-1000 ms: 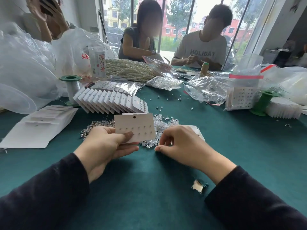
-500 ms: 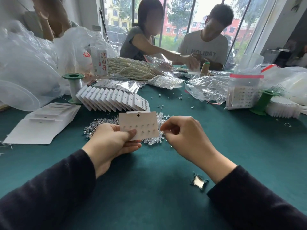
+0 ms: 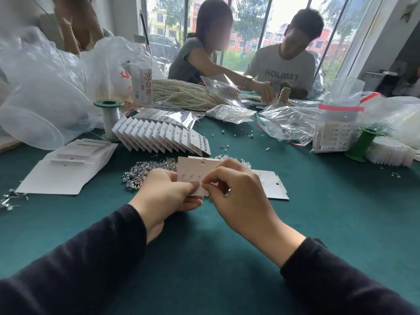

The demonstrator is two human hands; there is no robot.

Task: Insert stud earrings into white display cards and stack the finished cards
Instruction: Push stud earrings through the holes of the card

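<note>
Pinching a stud (image 3: 201,183) w/ R hand (image 3: 236,192), L hand (image 3: 163,194) gripping card (image 3: 193,169): hold card steady, line post w/ hole, push straight, no bending.

A small hand-assembly workroom: people (image 3: 284,64) sit round a green table (image 3: 318,212) heaped with plastic bags (image 3: 288,123), strings of beads (image 3: 181,96), spools (image 3: 109,117) and rows of white cards (image 3: 163,137); tall windows (image 3: 250,23) on the far side face red buildings (image 3: 327,39).
</note>
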